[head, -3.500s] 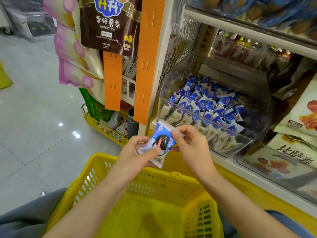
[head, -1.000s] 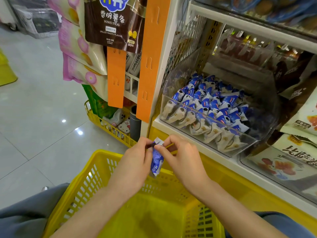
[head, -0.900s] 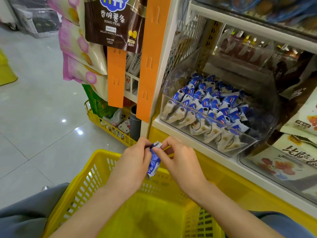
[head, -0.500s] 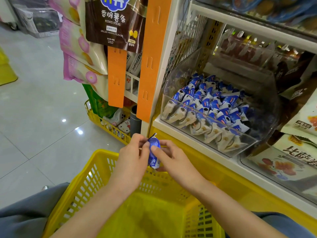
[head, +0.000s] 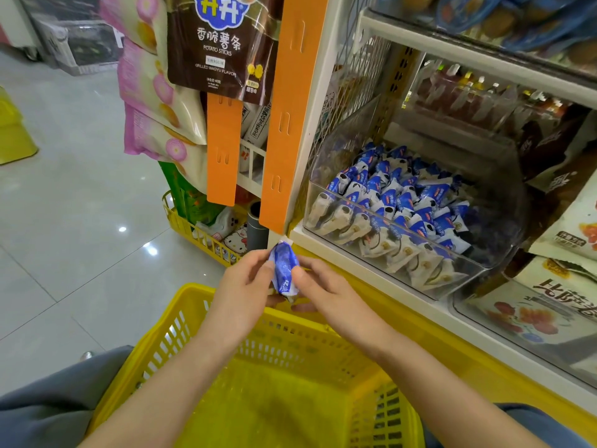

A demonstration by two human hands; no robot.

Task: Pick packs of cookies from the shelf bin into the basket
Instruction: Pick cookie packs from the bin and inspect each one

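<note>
Cookie pack, blue and white, pinched upright at centre of frame between both hands. Left hand clamped on its left edge with thumb and fingertips; right hand clamped on its right edge, thumb against the wrapper, other fingers curled underneath. Held just above far rim of yellow basket, which fills lower centre of frame.

Up and to the right, clear shelf bin on white shelf, holding many more blue-and-white packs heaped toward its left and front; right part of bin floor bare. Bin near the hands but not touching them.

Upper centre: brown potato sticks bag hanging beside orange strip on shelf end. Pink-and-cream bags hanging at upper left. Second basket, also yellow, on grey tiled floor left of shelf, just beyond the hands. Lower right: another clear bin with large printed bags. Grey trouser legs at bottom corners.
</note>
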